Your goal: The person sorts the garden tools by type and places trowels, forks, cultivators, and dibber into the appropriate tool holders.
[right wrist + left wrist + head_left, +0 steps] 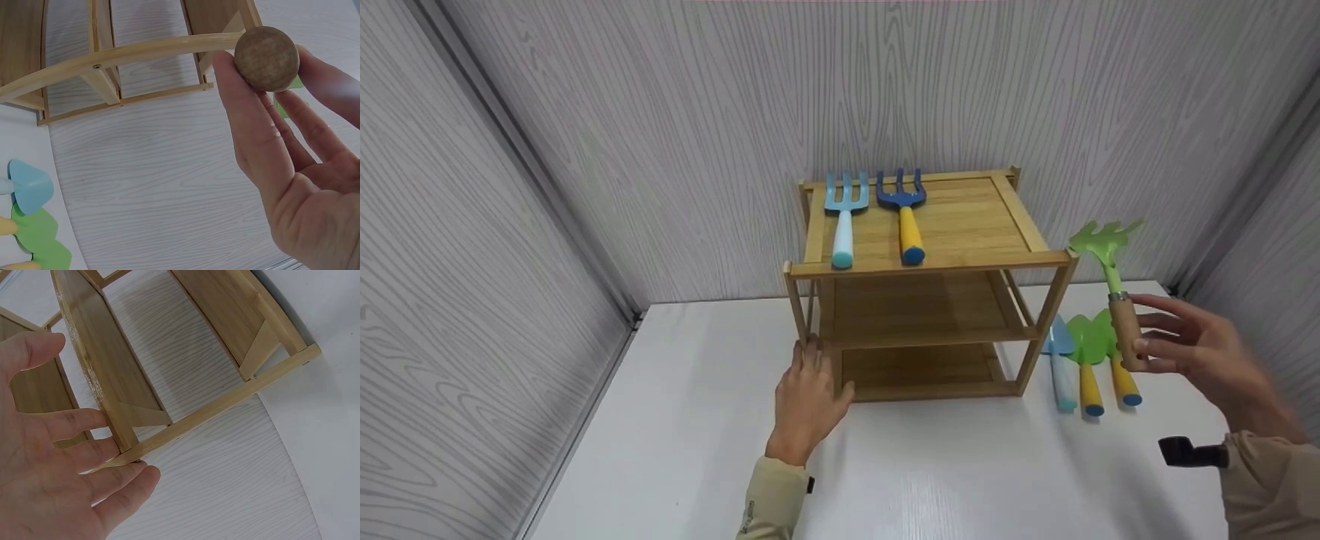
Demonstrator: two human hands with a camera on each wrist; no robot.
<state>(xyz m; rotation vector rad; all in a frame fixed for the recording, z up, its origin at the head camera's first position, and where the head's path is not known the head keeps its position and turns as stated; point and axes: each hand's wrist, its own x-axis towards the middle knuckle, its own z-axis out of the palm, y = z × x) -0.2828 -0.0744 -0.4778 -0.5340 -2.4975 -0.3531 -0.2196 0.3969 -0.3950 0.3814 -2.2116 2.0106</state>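
Observation:
My right hand [1192, 345] pinches the wooden handle of a green hand rake [1123, 322] between thumb and fingers, tines up, beside the rack's right front corner. In the right wrist view, the round handle end [267, 59] faces the camera. My left hand [808, 401] rests its loosely extended fingers against the left front post of a three-tier wooden rack [960, 259]; the left wrist view shows the fingertips [149, 477] at the post. On the top shelf lie a light blue hand fork [844, 225] and a dark blue fork with a yellow handle [910, 225].
On the white table [960, 465] right of the rack lie a blue trowel [1061, 367] and two green trowels with yellow handles, one [1087, 375] beside the other [1121, 379], partly behind the held rake. Grey wood-grain walls [720, 150] stand behind and at both sides.

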